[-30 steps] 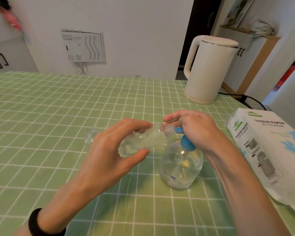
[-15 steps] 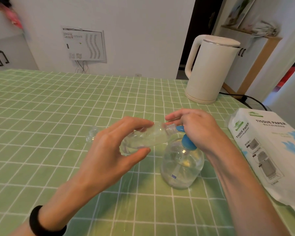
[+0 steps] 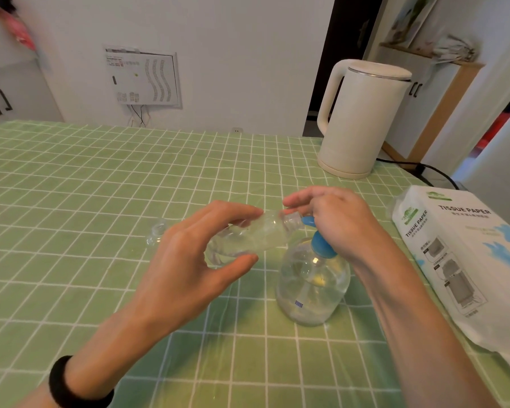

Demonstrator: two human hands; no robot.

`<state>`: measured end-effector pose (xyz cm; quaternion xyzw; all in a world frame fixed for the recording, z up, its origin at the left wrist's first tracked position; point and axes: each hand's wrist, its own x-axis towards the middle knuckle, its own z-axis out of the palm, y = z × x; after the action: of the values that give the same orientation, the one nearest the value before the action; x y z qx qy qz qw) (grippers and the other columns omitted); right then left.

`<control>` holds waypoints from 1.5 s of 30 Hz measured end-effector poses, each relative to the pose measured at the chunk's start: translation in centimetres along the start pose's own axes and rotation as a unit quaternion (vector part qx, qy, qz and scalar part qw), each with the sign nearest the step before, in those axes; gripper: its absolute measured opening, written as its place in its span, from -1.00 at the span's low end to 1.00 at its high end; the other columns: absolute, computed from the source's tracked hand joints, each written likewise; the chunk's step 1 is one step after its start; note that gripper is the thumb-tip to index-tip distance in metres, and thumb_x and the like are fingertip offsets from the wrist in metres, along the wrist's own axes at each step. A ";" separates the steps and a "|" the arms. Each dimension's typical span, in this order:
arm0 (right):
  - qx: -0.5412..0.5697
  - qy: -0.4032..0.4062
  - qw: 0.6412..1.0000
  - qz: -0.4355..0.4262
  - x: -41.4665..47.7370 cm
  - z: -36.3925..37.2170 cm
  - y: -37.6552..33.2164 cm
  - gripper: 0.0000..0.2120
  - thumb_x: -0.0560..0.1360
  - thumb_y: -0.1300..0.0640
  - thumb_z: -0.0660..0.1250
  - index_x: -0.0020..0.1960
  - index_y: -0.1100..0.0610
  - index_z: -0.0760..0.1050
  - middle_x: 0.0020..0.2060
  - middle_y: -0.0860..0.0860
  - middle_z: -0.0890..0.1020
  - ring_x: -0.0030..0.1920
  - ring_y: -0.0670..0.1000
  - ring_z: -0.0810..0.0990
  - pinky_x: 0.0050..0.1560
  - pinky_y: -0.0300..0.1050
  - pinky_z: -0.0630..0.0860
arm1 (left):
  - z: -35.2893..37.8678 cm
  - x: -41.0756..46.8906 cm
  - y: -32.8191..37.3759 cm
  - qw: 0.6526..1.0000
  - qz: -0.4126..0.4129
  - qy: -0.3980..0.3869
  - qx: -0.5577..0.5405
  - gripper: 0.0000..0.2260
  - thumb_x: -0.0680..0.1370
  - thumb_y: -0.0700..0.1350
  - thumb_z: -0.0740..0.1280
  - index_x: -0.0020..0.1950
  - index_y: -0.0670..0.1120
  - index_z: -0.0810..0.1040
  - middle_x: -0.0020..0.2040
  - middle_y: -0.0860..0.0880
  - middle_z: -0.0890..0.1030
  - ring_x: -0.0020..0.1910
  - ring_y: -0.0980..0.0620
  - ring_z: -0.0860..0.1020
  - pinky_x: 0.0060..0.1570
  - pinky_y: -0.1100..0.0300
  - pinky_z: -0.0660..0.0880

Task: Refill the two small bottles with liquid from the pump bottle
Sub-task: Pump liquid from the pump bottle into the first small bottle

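Tilting in the left hand (image 3: 186, 260), small bottle (image 3: 248, 238), mouth at pump bottle (image 3: 312, 284) spout under pressing right hand (image 3: 339, 222).

White kettle (image 3: 362, 119) (cord trailing right) on green checked tablecloth (image 3: 71, 201); tissue paper pack (image 3: 465, 260) near.

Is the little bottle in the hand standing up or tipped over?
Tipped sideways: the small bottle lies nearly level in the left hand, mouth against the blue pump spout.
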<state>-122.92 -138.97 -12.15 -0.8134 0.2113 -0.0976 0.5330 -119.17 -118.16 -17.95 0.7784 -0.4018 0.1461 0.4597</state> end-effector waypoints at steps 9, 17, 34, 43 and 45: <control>0.000 -0.001 0.999 -0.033 -0.2 -0.4 -0.3 -0.61 0.55 0.26 0.12 -0.09 -0.01 0.70 -0.18 -0.14 0.77 -0.09 -0.26 0.67 -0.12 -0.32 0.40 | 0.1 0.0 0.2 1.000 -0.002 -0.004 -0.001 -0.55 0.46 -0.08 0.55 0.34 0.05 0.62 0.18 0.20 0.67 0.20 0.20 0.64 0.20 0.21 0.57; -0.006 -0.010 1.000 -0.023 0.0 -0.1 0.1 -0.57 0.50 0.26 0.13 -0.20 -0.04 0.74 -0.27 -0.35 0.70 -0.20 -0.46 0.56 -0.10 -0.28 0.40 | 0.0 0.0 -0.1 1.000 -0.006 -0.004 -0.005 -0.54 0.46 -0.12 0.58 0.35 0.05 0.61 0.18 0.18 0.67 0.19 0.20 0.64 0.19 0.23 0.57; -0.026 -0.036 0.999 0.016 0.2 -0.4 0.3 -0.71 0.59 0.06 0.24 -0.12 -0.08 0.74 -0.10 -0.20 0.71 0.01 -0.21 0.59 -0.10 -0.22 0.40 | 0.0 0.0 0.1 1.000 -0.008 -0.008 -0.006 -0.56 0.46 -0.07 0.55 0.34 0.05 0.62 0.18 0.19 0.67 0.20 0.20 0.64 0.19 0.20 0.58; -0.026 -0.021 0.999 0.006 0.2 -0.8 0.0 -0.74 0.60 0.02 0.22 -0.05 -0.07 0.70 -0.09 -0.16 0.75 0.02 -0.20 0.63 -0.01 -0.20 0.44 | 0.1 0.0 0.1 1.000 -0.004 -0.009 -0.005 -0.55 0.46 -0.07 0.55 0.34 0.08 0.61 0.18 0.20 0.67 0.20 0.18 0.64 0.19 0.14 0.59; -0.025 -0.020 0.999 0.003 0.2 -0.9 0.0 -0.74 0.60 0.02 0.22 -0.05 -0.06 0.69 -0.06 -0.15 0.74 0.03 -0.17 0.64 0.02 -0.18 0.46 | 0.0 0.0 0.0 1.000 -0.002 -0.009 -0.004 -0.55 0.46 -0.06 0.55 0.34 0.08 0.61 0.18 0.20 0.67 0.19 0.19 0.64 0.18 0.16 0.59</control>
<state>-123.09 -139.79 -11.80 -0.8278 0.2057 -0.0745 0.5166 -119.23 -118.18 -17.97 0.7789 -0.4051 0.1364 0.4589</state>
